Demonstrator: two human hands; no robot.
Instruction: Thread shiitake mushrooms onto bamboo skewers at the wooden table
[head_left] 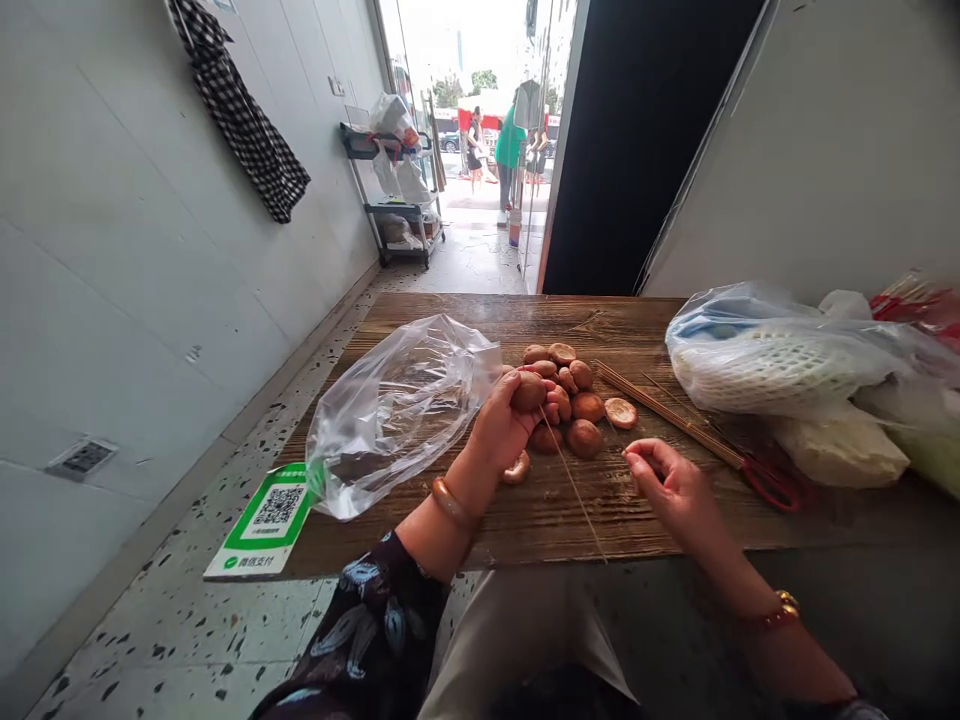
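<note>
In my left hand is a brown-capped mushroom, gripped between thumb and fingers. From it a thin wooden skewer slants down toward the table's front edge. My right hand is closed in a pinch to the right of it. A faint thin stick, apparently another skewer, runs up and left from those fingertips. Behind and beside my left hand lies a pile of loose mushrooms, a few with pale undersides up. A bundle of skewers rests to the right of the pile.
A clear plastic bag lies left of the mushrooms on the wooden table, near a green-and-white QR card. Red-handled scissors and bagged goods sit at right. Beyond are a cart, a doorway and people outside.
</note>
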